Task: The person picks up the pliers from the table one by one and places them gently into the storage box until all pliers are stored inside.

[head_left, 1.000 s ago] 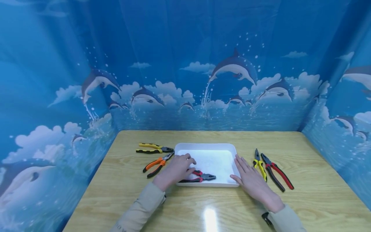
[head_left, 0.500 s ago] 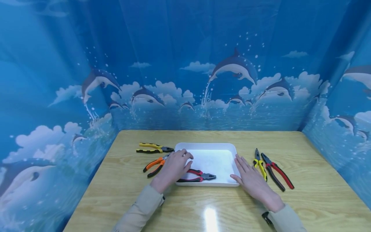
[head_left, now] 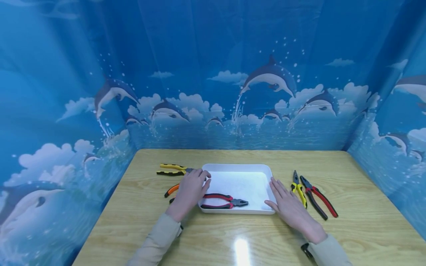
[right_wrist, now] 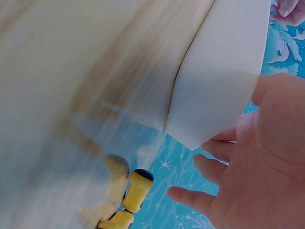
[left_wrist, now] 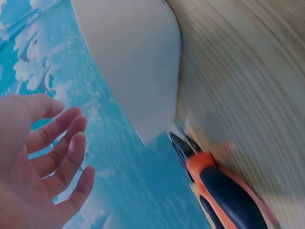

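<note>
While the right hand (head_left: 290,207) rested straight fingers against the right wall of the white tray (head_left: 236,168), red-and-black pliers (head_left: 233,202) lying near-left inside, the left hand (head_left: 190,187) hovered empty, fingers loosely curled, above orange pliers (left_wrist: 217,186) that a low sweep could have knocked askew.

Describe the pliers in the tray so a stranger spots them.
On the wood-grain table sits a white tray. Along its near edge, toward the left, lie red-and-black pliers. Only this pair is inside; another red-handled pair lies to the tray's right.
</note>
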The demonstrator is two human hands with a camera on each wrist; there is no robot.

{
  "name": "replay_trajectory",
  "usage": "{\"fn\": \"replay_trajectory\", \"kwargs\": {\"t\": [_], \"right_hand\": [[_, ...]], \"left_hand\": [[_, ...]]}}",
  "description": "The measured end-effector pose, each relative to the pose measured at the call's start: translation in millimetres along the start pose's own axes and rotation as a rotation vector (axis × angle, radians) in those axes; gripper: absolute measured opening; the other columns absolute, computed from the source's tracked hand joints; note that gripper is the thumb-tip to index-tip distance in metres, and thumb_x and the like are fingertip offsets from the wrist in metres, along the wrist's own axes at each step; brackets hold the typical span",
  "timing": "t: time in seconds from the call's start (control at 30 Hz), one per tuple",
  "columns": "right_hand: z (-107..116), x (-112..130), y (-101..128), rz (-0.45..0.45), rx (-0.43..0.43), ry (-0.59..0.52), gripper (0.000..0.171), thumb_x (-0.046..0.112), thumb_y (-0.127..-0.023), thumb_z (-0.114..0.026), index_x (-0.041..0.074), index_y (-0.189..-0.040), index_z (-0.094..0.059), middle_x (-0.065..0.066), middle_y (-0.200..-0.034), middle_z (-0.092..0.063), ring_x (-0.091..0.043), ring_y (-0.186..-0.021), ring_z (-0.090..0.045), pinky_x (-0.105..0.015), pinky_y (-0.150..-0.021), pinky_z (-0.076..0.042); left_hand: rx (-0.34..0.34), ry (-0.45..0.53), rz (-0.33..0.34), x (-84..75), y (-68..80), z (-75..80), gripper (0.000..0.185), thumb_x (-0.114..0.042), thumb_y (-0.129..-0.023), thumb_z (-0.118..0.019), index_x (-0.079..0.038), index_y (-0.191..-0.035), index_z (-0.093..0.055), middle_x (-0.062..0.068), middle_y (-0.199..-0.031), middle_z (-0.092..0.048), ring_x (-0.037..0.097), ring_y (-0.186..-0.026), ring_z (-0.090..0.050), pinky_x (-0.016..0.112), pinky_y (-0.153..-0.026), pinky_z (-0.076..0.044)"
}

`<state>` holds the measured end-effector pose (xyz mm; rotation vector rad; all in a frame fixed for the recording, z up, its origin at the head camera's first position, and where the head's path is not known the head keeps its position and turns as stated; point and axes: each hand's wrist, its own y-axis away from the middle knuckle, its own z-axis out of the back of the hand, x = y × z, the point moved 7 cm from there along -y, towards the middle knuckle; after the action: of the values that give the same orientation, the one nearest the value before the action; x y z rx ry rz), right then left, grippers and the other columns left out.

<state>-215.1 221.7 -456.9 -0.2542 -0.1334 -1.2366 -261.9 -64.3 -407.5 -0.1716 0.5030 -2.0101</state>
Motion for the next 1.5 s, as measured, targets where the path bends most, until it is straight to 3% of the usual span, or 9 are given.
{"fn": "replay_trajectory", "kwargs": {"t": [0.23,0.43,0.6,0.73,0.97,1.27,1.5], "right_hand": [[-0.5,-1.4,0.0,-0.007,0.01,0.009,0.073,0.042,-0.105,-0.052,-0.006,-0.155,-0.031,-0.023,-0.164,-0.024,-0.045,-0.149,-0.024,-0.07,-0.111,-0.03],[-0.2,-2.4,-0.2,-0.015,0.019,0.012,0.073,0.044,-0.105,-0.052,-0.006,-0.155,-0.031,-0.023,-0.164,-0.023,-0.045,-0.149,-0.024,-0.069,-0.112,-0.03],[-0.4,-2.3,-0.3,-0.018,0.024,0.014,0.073,0.044,-0.105,-0.052,-0.006,-0.155,-0.031,-0.023,-0.164,-0.023,-0.045,-0.149,-0.024,-0.069,-0.112,-0.03],[-0.3,-2.0,-0.2,-0.026,0.03,0.01,0.073,0.043,-0.105,-0.052,-0.005,-0.155,-0.03,-0.022,-0.164,-0.023,-0.045,-0.15,-0.023,-0.069,-0.112,-0.029],[0.5,-1.4,0.3,-0.016,0.025,0.01,0.073,0.044,-0.106,-0.05,-0.006,-0.155,-0.031,-0.023,-0.164,-0.023,-0.045,-0.149,-0.024,-0.069,-0.113,-0.029],[-0.3,-0.2,0.2,-0.02,0.028,0.013,0.073,0.044,-0.106,-0.051,-0.006,-0.155,-0.031,-0.023,-0.164,-0.023,-0.045,-0.149,-0.023,-0.069,-0.112,-0.029],[-0.4,-0.3,-0.1,-0.02,0.026,0.011,0.073,0.044,-0.106,-0.051,-0.006,-0.155,-0.031,-0.023,-0.164,-0.022,-0.045,-0.149,-0.023,-0.069,-0.113,-0.028]], "left_hand": [[-0.106,0.027,0.087,36.4,10.4,9.5,0.012,-0.017,-0.093,-0.075,-0.01,-0.103,-0.073,0.007,-0.098,-0.071,0.028,-0.09,-0.067,0.048,-0.08,-0.056],[-0.032,-0.019,0.186,65.3,20.9,3.5,0.024,-0.022,-0.092,-0.078,-0.008,-0.11,-0.072,0.01,-0.103,-0.069,0.033,-0.098,-0.063,0.05,-0.082,-0.054],[0.032,-0.065,0.243,79.8,30.7,-1.3,0.034,-0.031,-0.093,-0.076,-0.005,-0.114,-0.071,0.013,-0.106,-0.069,0.033,-0.099,-0.062,0.049,-0.079,-0.053],[0.114,-0.092,0.282,85.7,39.5,-6.2,0.045,-0.039,-0.092,-0.075,-0.002,-0.117,-0.069,0.017,-0.107,-0.067,0.035,-0.097,-0.061,0.05,-0.078,-0.052],[0.294,-0.094,0.33,91.8,52.7,-18.9,0.067,-0.051,-0.092,-0.07,0.003,-0.13,-0.061,0.026,-0.125,-0.06,0.043,-0.115,-0.056,0.06,-0.092,-0.049],[0.322,-0.075,0.324,92.0,54.2,-20.7,0.065,-0.051,-0.089,-0.074,0.002,-0.125,-0.062,0.024,-0.114,-0.062,0.042,-0.105,-0.06,0.061,-0.09,-0.049],[0.37,-0.103,0.337,94.2,53.0,-27.4,0.07,-0.054,-0.089,-0.073,0.002,-0.129,-0.061,0.024,-0.117,-0.061,0.04,-0.108,-0.058,0.061,-0.093,-0.048]]}}
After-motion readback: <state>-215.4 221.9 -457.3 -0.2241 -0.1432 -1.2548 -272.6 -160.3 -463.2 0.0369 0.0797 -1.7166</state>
